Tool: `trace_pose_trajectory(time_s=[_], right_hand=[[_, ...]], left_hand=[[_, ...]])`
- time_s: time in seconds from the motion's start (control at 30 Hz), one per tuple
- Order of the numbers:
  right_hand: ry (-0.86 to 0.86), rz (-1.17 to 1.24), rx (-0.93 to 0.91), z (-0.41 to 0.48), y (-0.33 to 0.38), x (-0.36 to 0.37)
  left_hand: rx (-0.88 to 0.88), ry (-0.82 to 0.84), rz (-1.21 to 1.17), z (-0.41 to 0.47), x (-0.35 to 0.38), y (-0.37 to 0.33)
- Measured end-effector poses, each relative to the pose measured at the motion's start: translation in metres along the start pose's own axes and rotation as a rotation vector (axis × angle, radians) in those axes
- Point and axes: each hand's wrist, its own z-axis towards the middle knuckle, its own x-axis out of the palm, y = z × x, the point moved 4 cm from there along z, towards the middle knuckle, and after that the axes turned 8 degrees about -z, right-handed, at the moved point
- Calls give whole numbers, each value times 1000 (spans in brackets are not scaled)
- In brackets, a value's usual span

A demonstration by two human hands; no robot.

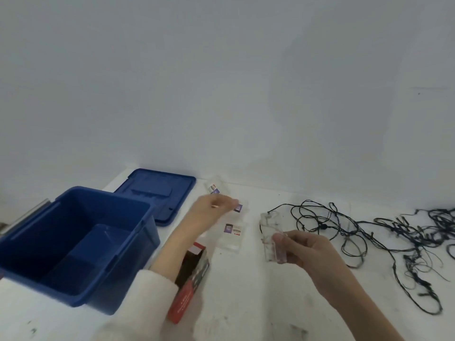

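**Q:** Which containers are here, and what do they hold?

**A:** A deep blue plastic storage bin [73,242] stands open at the left of the white worktop [246,303]. A raised blue step shows at its bottom. Its flat blue plastic lid [157,195] lies just behind it, by the wall. A red and black cardboard box [190,281] lies on its side with one end open. Its inside is too dark to tell the contents.

**Q:** What are the hands doing?

**A:** The right hand [307,252] has its fingers wrapped round a clear rectangular plastic battery case [273,242], thumb on top. A thin dark wire [394,232] runs from the case into a loose tangle spread across the right of the worktop. The left hand [211,210] reaches over the cardboard box, and its cream fleecy sleeve [147,299] hides part of the box. Its fingers pinch a small clear plastic packet with a purple label [237,207].

**Q:** What lies around them?

**A:** Two more packets lie flat: a far clear packet [215,188] near the lid, and a near clear packet [234,233] between the hands. Grey scuffs mark the worktop.
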Motion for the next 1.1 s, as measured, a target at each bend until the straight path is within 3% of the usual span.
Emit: trace_pose_trajectory(time_s=[0.07,0.13,0.2,0.3,0.57,0.7,0.83,0.9,1.0,1.1], right_hand=[[-6,12,18,4,-3,-1],[-4,13,29,6,-7,-2],[-5,17,32,6,-10,-2],[-21,11,43,8,-12,-6],[-40,5,54,5,-9,-15],[-62,-80,-34,2,7,-19],[-114,-360,-262,4,35,-21],[-61,-529,-343,5,43,-19],[30,-531,-317,2,49,-19],[19,-318,-277,-6,54,-24]], left_hand=[[-37,-207,292,37,-20,27],[-168,-189,572,64,-27,57],[-293,-103,665,79,-24,78],[-358,-104,665,85,-21,91],[-295,-275,424,78,-26,83],[-74,-298,351,60,-28,45],[158,73,458,23,1,-10],[228,229,431,2,15,-29],[299,297,178,-21,25,-52],[320,204,-169,-34,24,-61]])
